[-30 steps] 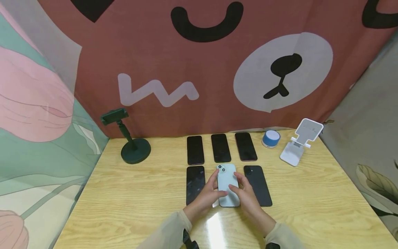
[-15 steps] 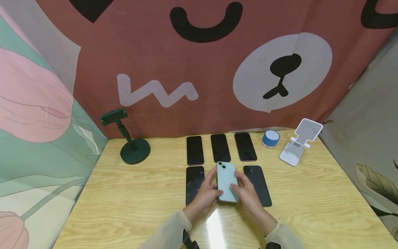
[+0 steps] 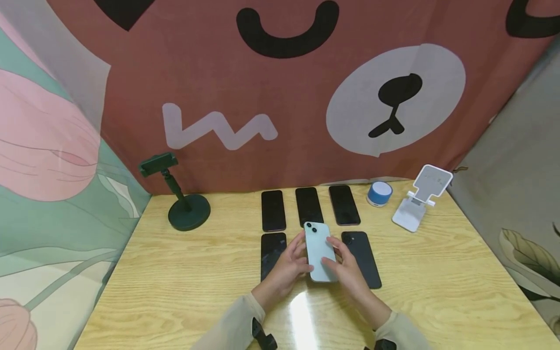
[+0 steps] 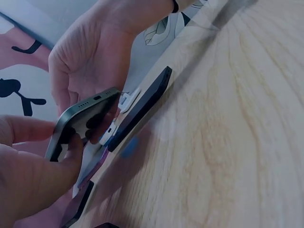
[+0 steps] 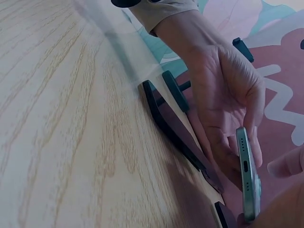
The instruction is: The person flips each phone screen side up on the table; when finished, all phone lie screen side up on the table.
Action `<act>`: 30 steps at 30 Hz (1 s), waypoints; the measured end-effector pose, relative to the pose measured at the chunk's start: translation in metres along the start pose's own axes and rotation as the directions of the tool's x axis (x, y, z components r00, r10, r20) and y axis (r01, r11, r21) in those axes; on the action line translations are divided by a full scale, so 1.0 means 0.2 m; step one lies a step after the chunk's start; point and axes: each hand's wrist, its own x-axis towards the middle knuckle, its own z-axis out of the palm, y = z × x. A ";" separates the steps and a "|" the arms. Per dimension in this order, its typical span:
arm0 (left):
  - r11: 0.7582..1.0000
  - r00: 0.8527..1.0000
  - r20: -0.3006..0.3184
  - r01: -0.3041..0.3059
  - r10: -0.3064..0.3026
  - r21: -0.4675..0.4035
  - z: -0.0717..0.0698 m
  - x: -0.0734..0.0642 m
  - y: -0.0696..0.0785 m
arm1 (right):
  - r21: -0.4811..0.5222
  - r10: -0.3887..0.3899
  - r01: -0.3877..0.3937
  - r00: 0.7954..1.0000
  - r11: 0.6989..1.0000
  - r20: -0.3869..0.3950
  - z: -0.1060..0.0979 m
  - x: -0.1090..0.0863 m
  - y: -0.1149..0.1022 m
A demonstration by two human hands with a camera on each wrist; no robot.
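Both hands hold a pale mint smartphone [image 3: 318,248], back and twin camera lenses up, raised above the table. My left hand [image 3: 286,270] grips its left edge, thumb over the back and fingers along the side. On the opposite edge is my right hand [image 3: 347,272], its thumb on the back and forefinger at the side. The left wrist view shows the phone's port end [image 4: 97,98] with a gap to the wood below. Under my left hand lies a black phone [image 3: 272,253], partly covered; a dark phone [image 3: 362,260] lies face down beside my right hand.
Behind the hands lie three black phones, at left [image 3: 273,211], middle [image 3: 308,206] and right [image 3: 344,205]. A green phone stand [image 3: 188,213] is at back left. A blue-and-white cylinder [image 3: 379,194] and a white folding stand [image 3: 410,214] stand at back right, before a fabric backdrop [image 3: 297,126].
The mint phone has come up off the table between both hands and shifted away from me. Its camera end now overlaps the back middle phone. The other things keep their places.
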 end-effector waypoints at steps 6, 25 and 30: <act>0.999 0.998 0.067 0.013 -0.010 -0.051 0.00 0.00 0.01 | -0.004 -0.030 0.030 0.999 1.000 0.039 0.01 0.01 0.00; 0.995 0.975 0.219 0.045 -0.023 -0.093 0.00 -0.02 0.03 | -0.086 -0.074 0.090 0.982 0.992 0.172 0.00 0.02 -0.03; 0.993 0.968 0.243 0.080 -0.056 -0.089 0.00 -0.02 0.03 | -0.088 -0.042 0.062 0.977 0.994 0.210 0.00 0.02 -0.03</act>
